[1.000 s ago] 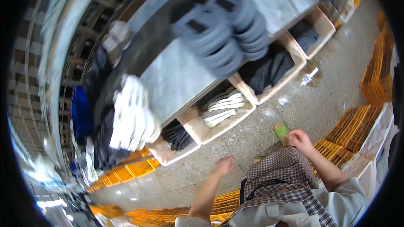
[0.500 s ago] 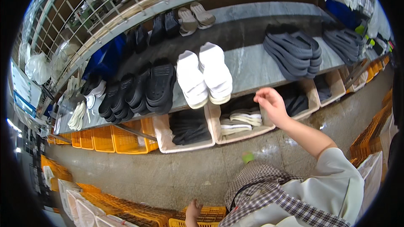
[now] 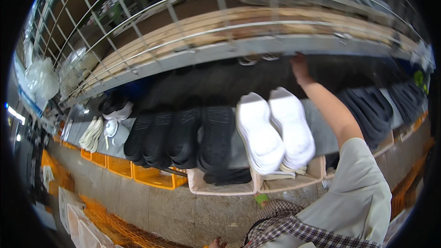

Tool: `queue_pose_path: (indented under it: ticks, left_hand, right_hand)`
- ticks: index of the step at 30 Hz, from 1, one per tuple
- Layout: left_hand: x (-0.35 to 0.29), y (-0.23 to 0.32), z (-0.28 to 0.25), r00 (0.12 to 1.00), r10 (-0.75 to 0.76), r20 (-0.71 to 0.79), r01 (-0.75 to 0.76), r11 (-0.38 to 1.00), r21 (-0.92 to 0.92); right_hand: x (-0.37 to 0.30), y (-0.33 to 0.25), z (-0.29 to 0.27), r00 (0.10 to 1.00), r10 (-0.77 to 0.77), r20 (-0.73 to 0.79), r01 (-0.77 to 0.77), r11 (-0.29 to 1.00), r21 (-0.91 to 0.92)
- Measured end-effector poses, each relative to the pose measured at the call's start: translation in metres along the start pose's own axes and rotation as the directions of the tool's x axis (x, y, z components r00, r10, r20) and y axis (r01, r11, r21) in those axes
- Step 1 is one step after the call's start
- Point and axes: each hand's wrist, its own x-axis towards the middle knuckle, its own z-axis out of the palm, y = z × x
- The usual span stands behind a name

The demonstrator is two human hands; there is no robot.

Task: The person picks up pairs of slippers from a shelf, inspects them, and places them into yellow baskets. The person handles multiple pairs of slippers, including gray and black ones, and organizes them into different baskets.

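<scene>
My right hand [image 3: 301, 70] reaches across the bench into the dark space below the wire-mesh rail. Its fingers are blurred, and whether they hold anything cannot be made out. Nearer me, left of that forearm, two side-by-side stacks of white shoe soles [image 3: 261, 133] lie on the bench with their ends over its front edge. Dark grey soles [image 3: 367, 112] are piled to the right of the forearm. Only part of my left hand [image 3: 217, 243] shows, low at the bottom edge, its fingers loosely apart with nothing visible in them.
Black soles [image 3: 216, 138] line the bench to the left, beside white gloves [image 3: 92, 134] and a white cup [image 3: 117, 132]. Lined bins [image 3: 223, 191] and orange crates [image 3: 120, 166] stand underneath. The mesh rail [image 3: 220, 48] crosses above the bench's back. More crates [image 3: 124, 227] stand behind me.
My right hand has moved from the front edge above the bins to the back of the bench. The view has shifted closer to the bench. The white stacks remain on it.
</scene>
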Motion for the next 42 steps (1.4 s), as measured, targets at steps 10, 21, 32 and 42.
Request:
queue_pose_path:
  ticks: [10,21,32,42]
  left_hand:
    - [0.025,0.061,-0.065,0.979,-0.203,0.009,0.202,0.966,-0.164]
    - [0.052,0.017,-0.067,0.936,-0.206,0.284,0.256,0.954,-0.153]
    - [0.070,-0.020,-0.110,0.997,0.017,0.078,-0.015,1.000,-0.018]
    - [0.000,0.086,-0.233,0.752,0.467,-0.464,-0.637,0.695,-0.333]
  right_hand:
    - [0.073,0.091,0.095,0.728,0.618,0.297,-0.675,0.723,0.149]
    - [0.061,0.093,0.048,0.442,0.533,0.722,-0.814,-0.101,0.572]
    - [-0.008,-0.101,-0.145,0.338,0.519,0.785,-0.829,-0.230,0.509]
    - [-0.191,-0.370,-0.251,0.317,0.060,0.946,-0.918,-0.231,0.323]
